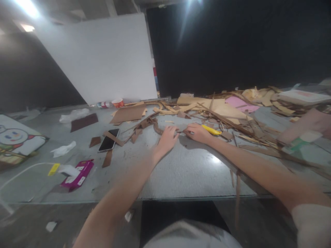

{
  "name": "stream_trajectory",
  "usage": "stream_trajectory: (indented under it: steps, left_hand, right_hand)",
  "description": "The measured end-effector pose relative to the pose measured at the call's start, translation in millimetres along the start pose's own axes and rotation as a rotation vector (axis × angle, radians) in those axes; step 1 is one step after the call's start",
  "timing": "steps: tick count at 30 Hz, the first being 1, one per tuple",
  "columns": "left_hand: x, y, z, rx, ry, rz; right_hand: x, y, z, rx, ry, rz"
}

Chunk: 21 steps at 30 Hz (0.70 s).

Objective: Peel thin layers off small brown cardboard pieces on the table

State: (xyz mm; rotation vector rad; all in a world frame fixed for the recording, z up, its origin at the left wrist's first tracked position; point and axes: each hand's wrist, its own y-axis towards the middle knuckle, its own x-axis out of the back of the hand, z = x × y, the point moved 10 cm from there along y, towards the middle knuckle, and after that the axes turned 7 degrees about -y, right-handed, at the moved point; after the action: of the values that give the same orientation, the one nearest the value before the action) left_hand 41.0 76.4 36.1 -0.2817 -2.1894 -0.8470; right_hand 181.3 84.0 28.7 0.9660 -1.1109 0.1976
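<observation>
My left hand (168,137) is closed over the table, its fingertips beside a curved, ribbed brown strip (158,130). A short distance to the right, my right hand (198,133) is pinched shut. A small, thin dark strip (180,132) spans the gap between the fingertips of both hands; its detail is too blurred to tell. Just behind the right hand lies a yellow-handled tool (212,130), probably a cutter, its front end hidden by the hand. Brown leather-like scraps (183,114) lie beyond the hands.
Strips and sheets, including a pink sheet (241,104), are heaped along the back and right. A phone (109,140), a brown sheet (128,113) and a purple wipes packet (79,175) lie left. The table's front edge (191,198) runs below my forearms.
</observation>
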Motion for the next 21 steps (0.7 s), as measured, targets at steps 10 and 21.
stream_trajectory:
  steps: [10, 21]
  left_hand:
    - [-18.2, -2.5, -2.0, -0.026, 0.115, 0.184]
    - [-25.8, -3.5, -0.4, -0.032, 0.145, 0.262]
  right_hand:
    - [-16.9, 2.8, 11.0, 0.164, -0.251, 0.063]
    - [-18.9, 1.7, 13.7, 0.203, -0.276, 0.057]
